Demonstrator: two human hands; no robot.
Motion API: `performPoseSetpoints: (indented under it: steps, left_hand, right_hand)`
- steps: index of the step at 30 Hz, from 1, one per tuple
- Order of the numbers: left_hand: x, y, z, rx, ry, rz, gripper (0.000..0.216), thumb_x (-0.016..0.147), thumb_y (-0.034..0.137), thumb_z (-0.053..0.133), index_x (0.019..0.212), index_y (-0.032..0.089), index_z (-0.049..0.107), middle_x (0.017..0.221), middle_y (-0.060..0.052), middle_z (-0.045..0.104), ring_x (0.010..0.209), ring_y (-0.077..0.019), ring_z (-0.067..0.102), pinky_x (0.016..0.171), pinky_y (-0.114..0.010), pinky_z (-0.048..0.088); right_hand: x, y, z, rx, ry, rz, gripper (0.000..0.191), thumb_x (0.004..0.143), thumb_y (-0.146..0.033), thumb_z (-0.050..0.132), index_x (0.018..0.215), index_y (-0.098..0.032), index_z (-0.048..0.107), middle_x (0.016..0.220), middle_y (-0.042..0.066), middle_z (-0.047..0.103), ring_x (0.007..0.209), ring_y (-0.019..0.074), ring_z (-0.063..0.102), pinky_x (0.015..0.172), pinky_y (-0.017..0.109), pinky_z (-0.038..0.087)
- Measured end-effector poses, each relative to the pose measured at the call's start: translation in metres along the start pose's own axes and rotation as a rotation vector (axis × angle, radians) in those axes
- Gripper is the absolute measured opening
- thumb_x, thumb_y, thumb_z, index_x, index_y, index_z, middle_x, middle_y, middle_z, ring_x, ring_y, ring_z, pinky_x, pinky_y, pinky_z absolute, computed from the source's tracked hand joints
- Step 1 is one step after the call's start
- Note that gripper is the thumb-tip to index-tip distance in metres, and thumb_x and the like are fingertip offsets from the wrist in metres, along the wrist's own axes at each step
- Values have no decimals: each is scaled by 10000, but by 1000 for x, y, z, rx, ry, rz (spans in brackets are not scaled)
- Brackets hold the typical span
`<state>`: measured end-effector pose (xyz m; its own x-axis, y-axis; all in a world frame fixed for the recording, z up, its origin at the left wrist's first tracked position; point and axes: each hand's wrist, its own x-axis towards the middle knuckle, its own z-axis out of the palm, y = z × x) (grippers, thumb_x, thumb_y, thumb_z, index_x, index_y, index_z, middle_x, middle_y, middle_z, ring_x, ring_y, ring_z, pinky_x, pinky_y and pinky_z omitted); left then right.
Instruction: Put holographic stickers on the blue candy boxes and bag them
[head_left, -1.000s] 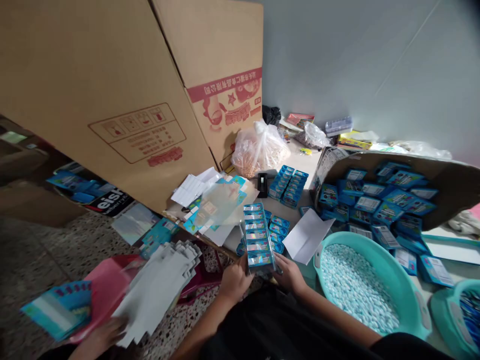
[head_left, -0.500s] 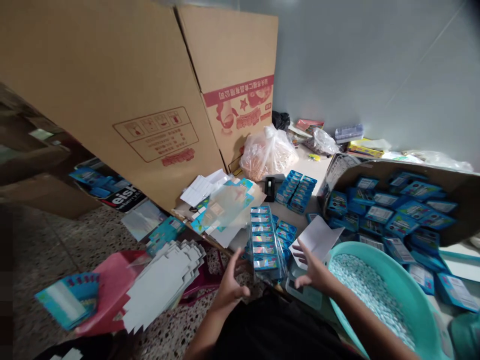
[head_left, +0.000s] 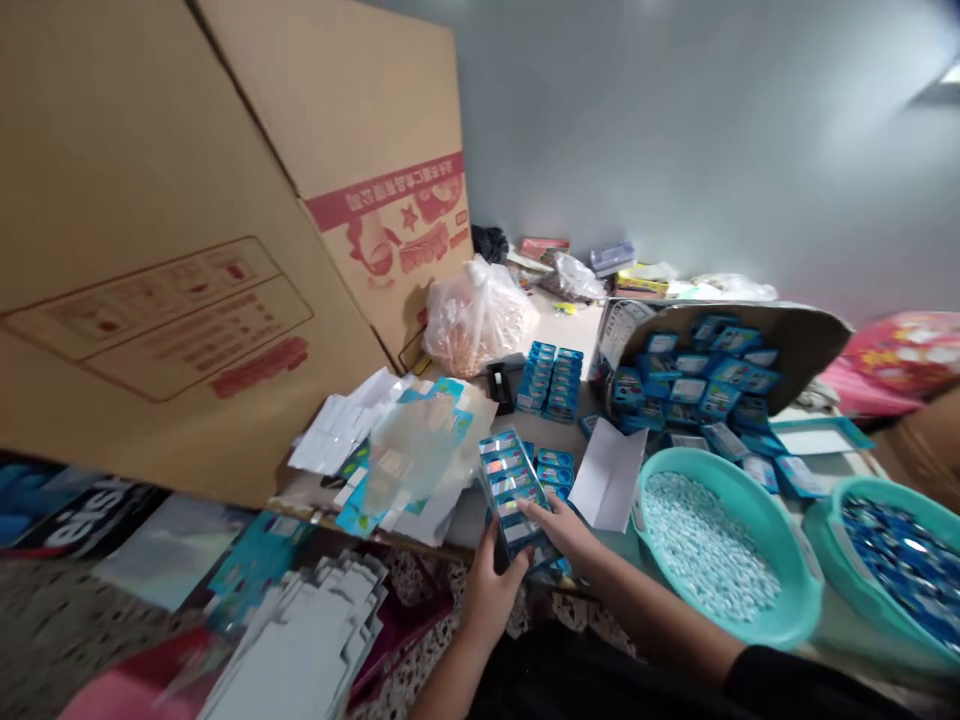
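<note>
A clear-wrapped row of small blue boxes (head_left: 508, 485) lies at the table's near edge, tilted to the left. My left hand (head_left: 491, 592) grips its near end from below. My right hand (head_left: 561, 530) rests on its right side, fingers closed around it. More loose blue boxes (head_left: 555, 468) lie just behind the pack. A folded white sheet (head_left: 609, 477) sits right of them.
A teal basin of pale blue pellets (head_left: 780, 612) stands at my right, a second teal basin (head_left: 832, 535) beyond it. A tipped carton (head_left: 806, 340) spills blue boxes. A big cardboard box (head_left: 187, 230) looms left. Flat white box blanks (head_left: 300, 640) lie below the table.
My hands let go of the pack half a second ago and have closed on it again. The pack now tilts left. The view has swung right, revealing the second basin.
</note>
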<state>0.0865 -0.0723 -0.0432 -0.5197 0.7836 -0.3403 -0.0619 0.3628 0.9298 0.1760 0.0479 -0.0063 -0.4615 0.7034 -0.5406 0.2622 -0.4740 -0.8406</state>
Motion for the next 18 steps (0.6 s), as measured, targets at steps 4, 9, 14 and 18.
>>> performPoseSetpoints:
  steps: [4,9,14,18]
  left_hand:
    - [4,0,-13,14,-124,5,776,757,477,689,1407,129,446,1388,-167,562,1326,-308,489,1123,-437,357]
    - [12,-17,-27,4,-149,-4,828,696,509,732,1377,122,463,1301,-166,630,1224,-333,581,1063,-436,441]
    - [20,-16,-39,-19,-173,90,827,736,473,703,1459,227,386,1429,-93,539,1320,-336,492,1089,-467,433]
    - [18,2,-36,-41,-446,169,805,767,452,680,1483,261,367,1395,-41,577,1336,-328,476,1076,-451,464]
  right_hand:
    - [-6,-6,-5,66,-23,-9,547,622,-524,810,1036,-187,689,973,44,734,936,263,685,937,445,491]
    - [-17,-3,0,254,7,-37,695,559,-419,880,1186,-212,662,957,24,733,917,251,691,935,463,486]
    - [-32,17,20,561,308,-153,749,438,-409,932,1117,-216,678,992,29,680,918,232,664,920,424,487]
    - [-62,23,14,715,577,-296,1135,343,-372,961,1362,-311,463,1237,56,567,1080,270,608,924,432,492]
